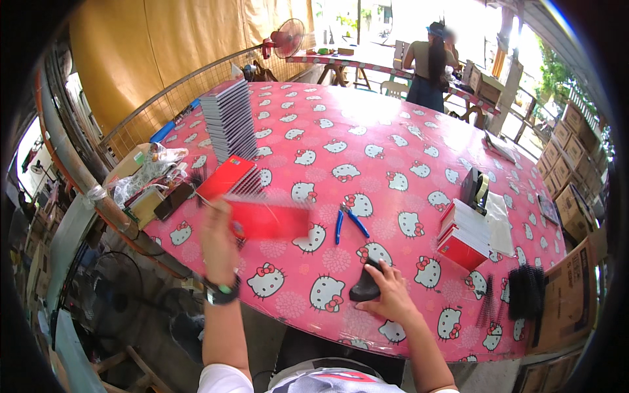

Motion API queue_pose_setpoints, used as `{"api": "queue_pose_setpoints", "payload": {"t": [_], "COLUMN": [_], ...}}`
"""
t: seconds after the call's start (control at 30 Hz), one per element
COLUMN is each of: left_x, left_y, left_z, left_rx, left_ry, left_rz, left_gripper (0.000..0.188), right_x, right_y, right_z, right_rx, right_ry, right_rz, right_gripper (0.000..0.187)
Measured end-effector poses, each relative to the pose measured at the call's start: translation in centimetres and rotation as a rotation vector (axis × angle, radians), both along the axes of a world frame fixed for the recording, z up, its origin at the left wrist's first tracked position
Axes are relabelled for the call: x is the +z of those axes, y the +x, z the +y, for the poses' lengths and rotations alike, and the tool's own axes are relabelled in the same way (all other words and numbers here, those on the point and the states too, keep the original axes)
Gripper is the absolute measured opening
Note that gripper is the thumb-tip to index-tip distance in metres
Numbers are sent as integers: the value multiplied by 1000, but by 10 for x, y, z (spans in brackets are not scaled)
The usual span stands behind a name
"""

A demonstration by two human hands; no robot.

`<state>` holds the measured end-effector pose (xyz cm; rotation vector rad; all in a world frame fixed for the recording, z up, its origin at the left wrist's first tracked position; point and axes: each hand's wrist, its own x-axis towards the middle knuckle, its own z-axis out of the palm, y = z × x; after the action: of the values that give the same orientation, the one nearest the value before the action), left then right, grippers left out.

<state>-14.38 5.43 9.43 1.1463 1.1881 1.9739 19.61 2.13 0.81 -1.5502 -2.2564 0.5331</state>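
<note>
Booklet (278,219): red, ctr-left of frame, blurred w/ motion, L hand's got it.
L hand (219,239): also blurry, fingers closed round booklet's left end, exact grip hard to read.
R hand (392,293): lower ctr, part-curled, thumb one side & fingers other, holding black tool (364,285) on the pink tablecloth (295,334).
Red pile (229,175): just behind booklet, spiral edges facing right.
Grey stack (229,121): upper left, tall, spiral-edged, right behind red pile.
Plastic bags (154,173): left of frame, clear, crumpled, heaped w/ small bits; contents n/k.
Carton (567,298): brown, lower right, standing by table edge; can't see inside.
Box stack (571,141): brown, upper right, several high; insides hidden.
Pliers (345,209): blue handles, mid-frame, betw. booklet & white-paged block (466,229).
Tape dispenser (474,190): black, right side, just behind that block.
Black strips (526,293): toothed bundle, lower right, nr carton.
</note>
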Motion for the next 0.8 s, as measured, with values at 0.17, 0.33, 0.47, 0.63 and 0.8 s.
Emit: {"api": "queue_pose_setpoints", "payload": {"t": [0.17, 0.33, 0.47, 0.63, 0.8], "left_x": [-16, -31, -27, 5, 4], "left_y": [-149, -141, -129, -78, -76], "left_z": [80, 103, 95, 72, 56], "left_rx": [588, 667, 735, 613, 442], "left_ry": [55, -287, -259, 139, -273], "left_rz": [338, 780, 826, 1417, 1340], "left_gripper": [22, 29, 43, 41, 26], "right_x": [-7, -13, 7, 28, -1], "right_y": [-29, -21, 49, 141, 173], "right_z": [11, 14, 16, 21, 43], "right_rx": [15, -43, -181, -574, -588], "right_ry": [115, 236, 495, 623, 654], "right_rz": [185, 63, 169, -57, -127], "right_gripper": [84, 80, 53, 35, 28]}}
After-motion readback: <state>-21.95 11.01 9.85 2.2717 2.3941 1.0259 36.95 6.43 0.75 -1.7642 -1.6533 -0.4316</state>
